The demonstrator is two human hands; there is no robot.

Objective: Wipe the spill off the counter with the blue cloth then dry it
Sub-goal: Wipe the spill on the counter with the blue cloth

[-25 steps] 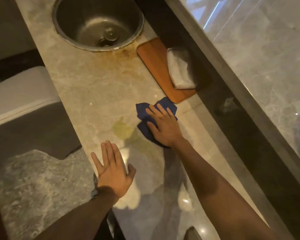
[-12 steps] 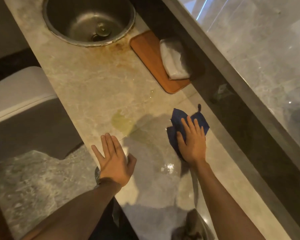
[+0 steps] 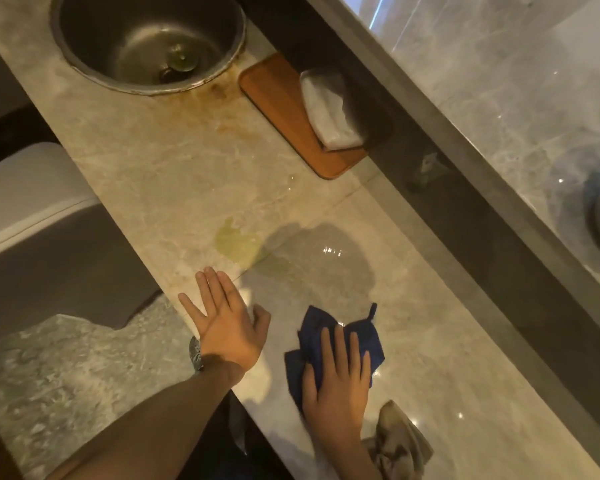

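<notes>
A yellowish spill (image 3: 238,244) lies on the pale marble counter (image 3: 160,161), with a wet sheen spreading to its right. The crumpled blue cloth (image 3: 357,332) lies flat on the counter near the front edge, below and to the right of the spill. My right hand (image 3: 336,382) presses flat on the cloth, fingers spread over it. My left hand (image 3: 227,322) rests palm down on the counter's front edge, fingers apart, just below the spill and holding nothing.
A round steel sink (image 3: 146,39) is set into the counter at the far end. A wooden tray (image 3: 281,112) with a white wrapped bundle (image 3: 329,112) sits by the back ledge. A greyish rag (image 3: 399,441) lies beside my right wrist. A dark raised ledge (image 3: 465,209) borders the counter's right side.
My right hand has slid the blue cloth from beside the tray, out to the right, then back toward me along the counter. My left hand has stayed planted.
</notes>
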